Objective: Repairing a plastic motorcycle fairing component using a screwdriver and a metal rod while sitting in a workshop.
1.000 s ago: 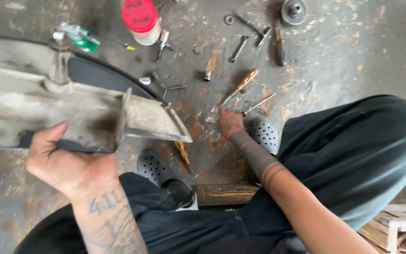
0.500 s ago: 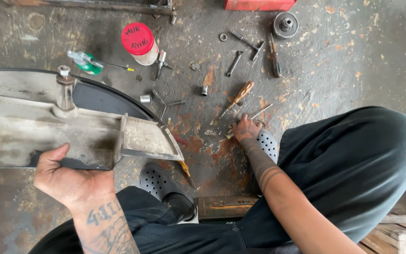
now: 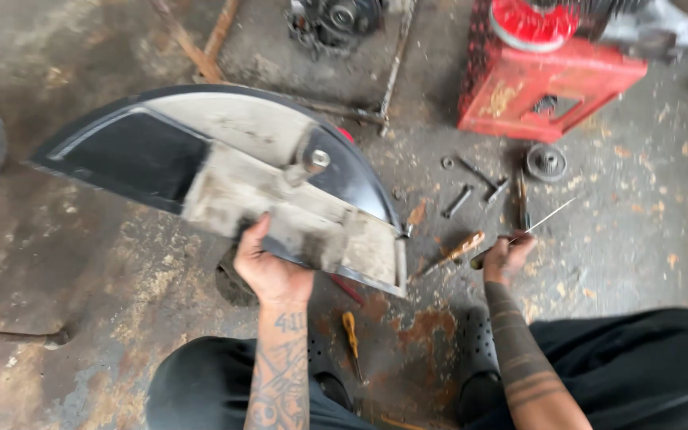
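Gripping the guard (image 3: pixel 224 163) by its lower edge, left hand (image 3: pixel 268 267) holds it above the floor: curved, black at left, grey dusty plate with a bolt at centre. Right hand (image 3: pixel 507 253) is closed on a screwdriver (image 3: pixel 539 223) near loose bolts (image 3: pixel 457 201). Versus earlier frames: guard raised and tilted; red machine (image 3: pixel 551 80) now in view.

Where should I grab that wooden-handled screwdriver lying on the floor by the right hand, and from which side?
Probably take the wooden-handled screwdriver by its handle, coming straight down from above. It lies flat on the concrete floor, angled, with bare floor on both sides of the handle. The right hand is just beside it; the left hand holds the curved metal guard.
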